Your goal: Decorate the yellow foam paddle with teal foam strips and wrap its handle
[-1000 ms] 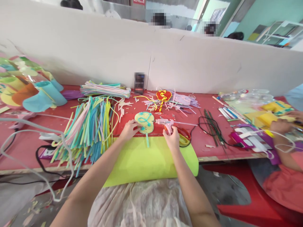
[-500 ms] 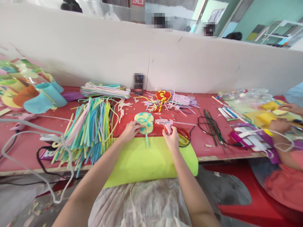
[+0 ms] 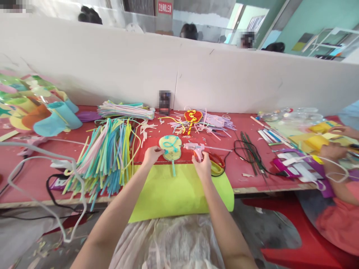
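Observation:
In front of me is a small pale-yellow felt fan (image 3: 175, 152) with curled teal pipe-cleaner trim and a teal stem pointing toward me. My left hand (image 3: 153, 155) is closed, its thumb and fingertips pinching the fan's left edge. A pink hot glue gun (image 3: 196, 148) lies in the grip of my right hand (image 3: 203, 164), its nozzle at the fan's right edge; whether it touches cannot be made out. A clear glue stick juts from the gun's back. Just right of that hand lie scissors (image 3: 217, 164) with red and yellow handles. Under my forearms a lime-green sheet (image 3: 179, 194) overhangs the table edge.
Bundled pastel pipe cleaners (image 3: 108, 160) spread on the left, near a white cable (image 3: 42, 145). A red fan with yellow trim (image 3: 193, 116) lies farther back. Right of me are a black cord (image 3: 238, 149), a purple power strip (image 3: 286, 164) and another person's hand (image 3: 332, 150).
My left hand has drawn back from the fan's face to its left edge. The glue gun stays in my right hand by the fan's right side. The view has tilted slightly.

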### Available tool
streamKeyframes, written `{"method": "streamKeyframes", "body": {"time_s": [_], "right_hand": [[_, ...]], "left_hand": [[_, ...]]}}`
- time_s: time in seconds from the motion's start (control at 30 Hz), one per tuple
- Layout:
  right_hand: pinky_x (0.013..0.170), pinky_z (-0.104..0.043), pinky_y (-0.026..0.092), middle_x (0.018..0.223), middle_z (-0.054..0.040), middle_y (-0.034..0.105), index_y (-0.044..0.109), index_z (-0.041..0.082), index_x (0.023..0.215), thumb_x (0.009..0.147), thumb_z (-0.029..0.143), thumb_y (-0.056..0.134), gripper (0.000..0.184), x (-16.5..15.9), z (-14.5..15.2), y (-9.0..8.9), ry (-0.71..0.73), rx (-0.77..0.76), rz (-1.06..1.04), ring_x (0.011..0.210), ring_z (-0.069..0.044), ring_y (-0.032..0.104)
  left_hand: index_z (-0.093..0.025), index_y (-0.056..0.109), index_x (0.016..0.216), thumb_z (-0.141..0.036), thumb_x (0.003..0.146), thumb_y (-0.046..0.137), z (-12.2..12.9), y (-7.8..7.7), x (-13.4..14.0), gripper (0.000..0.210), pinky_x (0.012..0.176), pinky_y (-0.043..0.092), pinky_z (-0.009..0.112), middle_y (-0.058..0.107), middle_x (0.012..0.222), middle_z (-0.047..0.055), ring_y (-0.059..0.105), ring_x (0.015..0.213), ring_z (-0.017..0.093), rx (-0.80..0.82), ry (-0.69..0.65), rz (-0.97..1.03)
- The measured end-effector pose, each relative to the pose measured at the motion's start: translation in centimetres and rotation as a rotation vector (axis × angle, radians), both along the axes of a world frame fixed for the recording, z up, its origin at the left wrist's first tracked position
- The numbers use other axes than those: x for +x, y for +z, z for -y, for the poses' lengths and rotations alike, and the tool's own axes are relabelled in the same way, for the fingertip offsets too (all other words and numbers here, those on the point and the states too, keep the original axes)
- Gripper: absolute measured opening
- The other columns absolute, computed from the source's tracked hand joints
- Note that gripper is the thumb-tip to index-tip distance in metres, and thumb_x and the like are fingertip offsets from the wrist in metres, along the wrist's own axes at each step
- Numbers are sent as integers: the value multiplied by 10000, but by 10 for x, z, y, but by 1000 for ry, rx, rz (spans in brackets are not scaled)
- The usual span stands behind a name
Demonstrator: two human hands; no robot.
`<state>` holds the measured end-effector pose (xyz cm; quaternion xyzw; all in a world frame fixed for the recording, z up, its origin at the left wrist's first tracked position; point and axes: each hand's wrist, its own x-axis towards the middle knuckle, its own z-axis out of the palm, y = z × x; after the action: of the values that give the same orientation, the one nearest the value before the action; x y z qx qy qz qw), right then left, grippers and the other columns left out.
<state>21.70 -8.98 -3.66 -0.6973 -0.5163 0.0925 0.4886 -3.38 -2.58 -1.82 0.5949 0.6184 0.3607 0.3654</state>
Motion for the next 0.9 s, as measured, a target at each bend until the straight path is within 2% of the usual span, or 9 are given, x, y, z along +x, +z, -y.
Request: {"method": "streamKeyframes", "body": {"time_s": [0.17, 0.37, 0.53, 0.7, 0.8, 0.9], "right_hand": [[673, -308, 467, 879, -65, 616, 519, 176, 1059, 704, 454, 600, 458, -1, 1, 2, -2, 3, 10, 718, -189, 564], [686, -310, 466, 894, -70, 617, 517, 174, 1064, 705, 443, 594, 455, -1, 1, 3, 9, 9, 12, 735, -191, 564], [678, -309, 463, 891, -74, 621, 521, 170, 1067, 709, 453, 588, 462, 0, 1, 3, -2, -7, 21, 725, -191, 565], [670, -307, 461, 880, -76, 621, 516, 161, 1079, 709, 455, 583, 478, -1, 1, 3, 3, 3, 32, 713, -190, 564], [670, -312, 461, 878, -77, 621, 518, 160, 1082, 704, 464, 583, 489, -1, 1, 4, -3, 0, 33, 712, -193, 563], [666, -311, 461, 885, -78, 622, 519, 161, 1083, 703, 471, 585, 495, 0, 2, 4, 6, -11, 27, 709, -191, 562]], "left_hand": [[-181, 645, 664, -424, 663, 616, 12, 1, 14, 244, 622, 388, 260, 649, 657, 10, 565, 643, 158, -67, 101, -6], [-205, 614, 692, -366, 732, 552, 34, 9, 31, 177, 807, 351, 338, 671, 776, 3, 586, 796, 188, -28, 201, -181], [-202, 595, 696, -336, 762, 523, 38, 4, 39, 166, 837, 322, 382, 656, 855, 26, 565, 883, 216, 34, 244, -301], [-194, 577, 701, -308, 774, 514, 40, -1, 43, 150, 827, 332, 405, 627, 865, 54, 543, 898, 240, 74, 275, -335], [-202, 584, 805, -292, 790, 506, 44, -1, 42, 120, 822, 339, 411, 611, 864, 57, 534, 902, 243, 112, 301, -318], [-249, 587, 992, -294, 799, 525, 47, -1, 37, 208, 828, 341, 402, 598, 878, 46, 523, 930, 239, 168, 220, -300]]}}
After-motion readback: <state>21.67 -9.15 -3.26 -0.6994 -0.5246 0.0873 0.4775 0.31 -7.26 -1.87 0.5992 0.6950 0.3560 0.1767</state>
